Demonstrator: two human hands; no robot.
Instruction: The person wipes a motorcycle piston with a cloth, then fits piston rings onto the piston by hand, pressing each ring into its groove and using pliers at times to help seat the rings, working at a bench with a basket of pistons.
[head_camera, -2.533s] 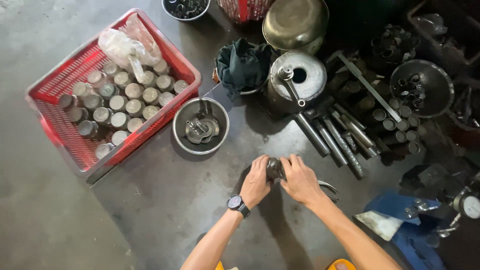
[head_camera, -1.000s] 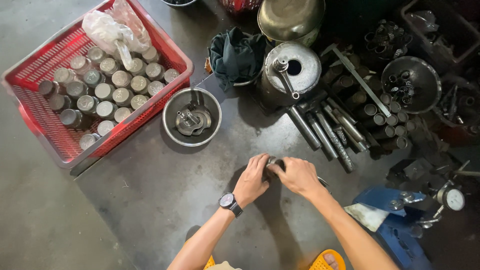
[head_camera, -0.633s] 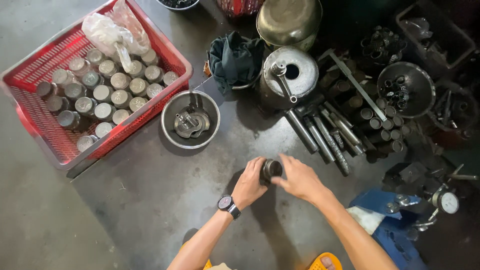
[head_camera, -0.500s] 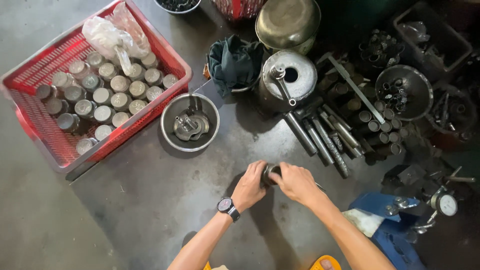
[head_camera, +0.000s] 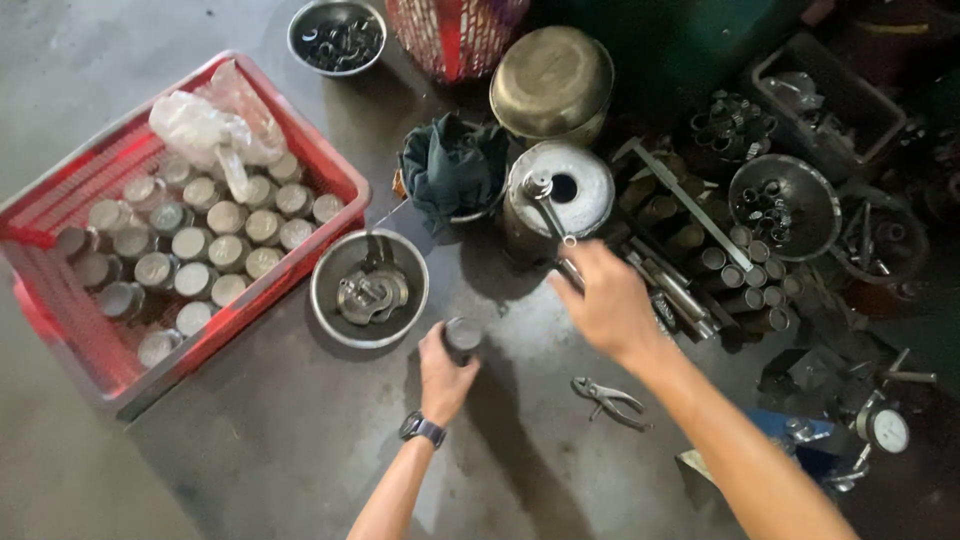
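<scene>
left hand (head_camera: 443, 375): fingers wrapped round a small dark metal cylinder (head_camera: 463, 335) on the floor, just beside the steel bowl (head_camera: 330, 300) | right hand (head_camera: 605, 300): fingers loosely spread, holding nothing, over the metal rods (head_camera: 665, 290) | pliers (head_camera: 608, 397) on the floor nearby

Red crate (head_camera: 330, 170) of metal cylinders (head_camera: 205, 255) (plastic bag (head_camera: 215, 125) on top); pliers (head_camera: 608, 398) on floor.
</scene>
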